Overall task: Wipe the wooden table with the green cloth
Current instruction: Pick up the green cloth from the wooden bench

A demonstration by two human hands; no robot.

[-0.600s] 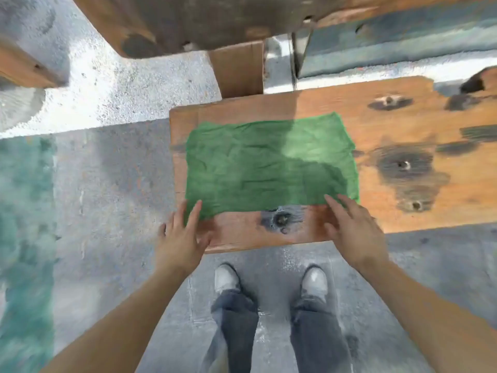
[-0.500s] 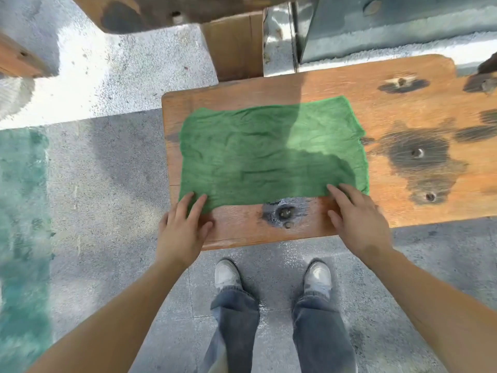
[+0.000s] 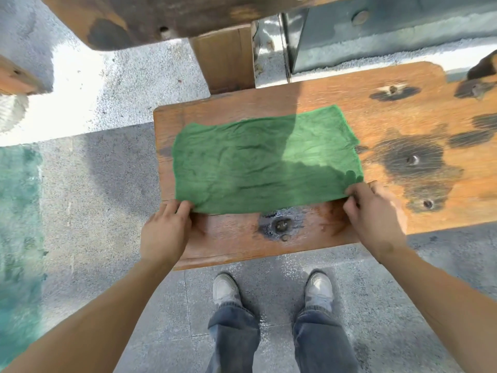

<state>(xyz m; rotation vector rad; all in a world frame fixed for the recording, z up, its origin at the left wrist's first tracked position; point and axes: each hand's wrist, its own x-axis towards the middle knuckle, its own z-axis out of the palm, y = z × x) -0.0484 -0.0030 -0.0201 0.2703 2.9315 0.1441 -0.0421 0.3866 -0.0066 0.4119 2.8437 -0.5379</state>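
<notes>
Green cloth (image 3: 263,162) spread flat on wooden bench (image 3: 403,117); left hand (image 3: 164,232) and right hand (image 3: 373,214) pinch near corners, fingers curled; wiping apparently not begun.

Left hand (image 3: 164,232) and right hand (image 3: 373,214) reach forward, fingers curled, pinching.
</notes>
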